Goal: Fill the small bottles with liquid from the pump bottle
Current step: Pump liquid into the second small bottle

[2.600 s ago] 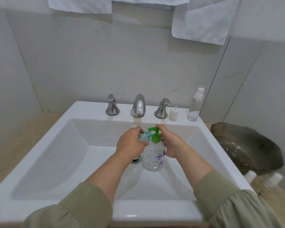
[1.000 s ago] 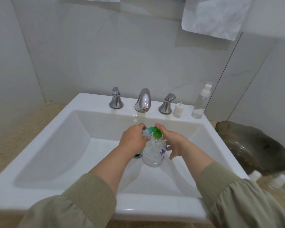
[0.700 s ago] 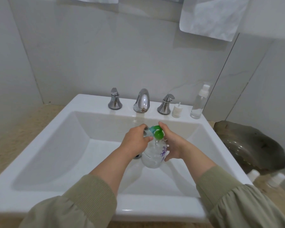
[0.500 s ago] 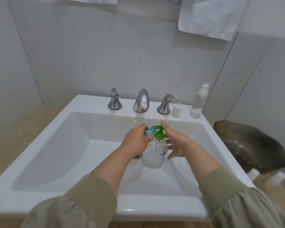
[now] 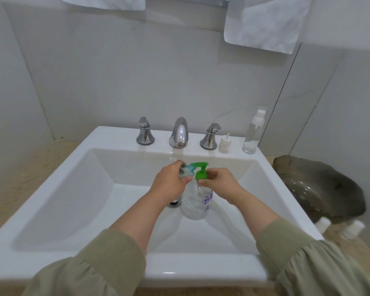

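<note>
The left hand (image 5: 169,184) grips the small bottle (image 5: 185,171), its mouth tilted against the left-pointing spout (image 5: 199,164); the right hand (image 5: 221,184) clasps the neck of the pump bottle (image 5: 195,205).

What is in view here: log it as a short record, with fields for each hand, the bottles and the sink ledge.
left hand: grips small bottle, held up to the green nozzle
right hand: holds pump bottle by the neck, under the pump head
pump bottle: upright in sink basin, beside the drain
sink ledge: faucet, white dropper bottle, clear spray bottle
right of sink: dark bowl, two white-capped bottles
</note>
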Available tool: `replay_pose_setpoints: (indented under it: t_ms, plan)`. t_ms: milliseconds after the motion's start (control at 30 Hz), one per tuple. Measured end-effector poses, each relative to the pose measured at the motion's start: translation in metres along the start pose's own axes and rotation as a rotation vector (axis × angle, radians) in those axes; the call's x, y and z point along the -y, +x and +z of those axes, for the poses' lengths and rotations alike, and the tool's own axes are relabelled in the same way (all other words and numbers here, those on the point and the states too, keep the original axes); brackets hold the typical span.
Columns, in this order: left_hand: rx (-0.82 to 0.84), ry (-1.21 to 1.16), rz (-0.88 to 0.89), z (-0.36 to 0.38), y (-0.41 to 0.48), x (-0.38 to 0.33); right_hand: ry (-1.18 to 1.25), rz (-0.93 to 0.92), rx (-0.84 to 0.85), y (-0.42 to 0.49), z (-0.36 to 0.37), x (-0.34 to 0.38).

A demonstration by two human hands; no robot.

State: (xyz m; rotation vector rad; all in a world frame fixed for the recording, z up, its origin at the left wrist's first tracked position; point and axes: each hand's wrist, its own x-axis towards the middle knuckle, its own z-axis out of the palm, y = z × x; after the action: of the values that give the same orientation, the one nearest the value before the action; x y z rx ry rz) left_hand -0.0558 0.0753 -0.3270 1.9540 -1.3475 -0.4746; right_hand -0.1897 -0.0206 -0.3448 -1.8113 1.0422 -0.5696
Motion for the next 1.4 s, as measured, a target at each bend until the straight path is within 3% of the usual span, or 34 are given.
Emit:
replay_pose_setpoints:
  t_ms: [267, 600, 700, 867, 1400]
  plan:
    - [-0.007, -0.011, 0.049, 0.006, 0.001, -0.005, -0.128, 0.031, -0.054, -0.004, -0.023, -0.003]
    - [-0.025, 0.004, 0.067, 0.019, 0.002, -0.02, -0.103, 0.042, -0.028, -0.008, -0.031, -0.006]
    - [-0.045, 0.016, 0.073, 0.02, 0.004, -0.023, 0.15, 0.212, 0.077, -0.01, -0.034, 0.002]
    - [-0.062, 0.041, 0.058, 0.018, 0.007, -0.023, 0.376, 0.554, 0.047, -0.003, -0.031, -0.002]
    - [-0.053, 0.079, 0.043, 0.016, 0.005, -0.024, 0.323, 0.633, -0.043, 0.003, -0.008, 0.008]
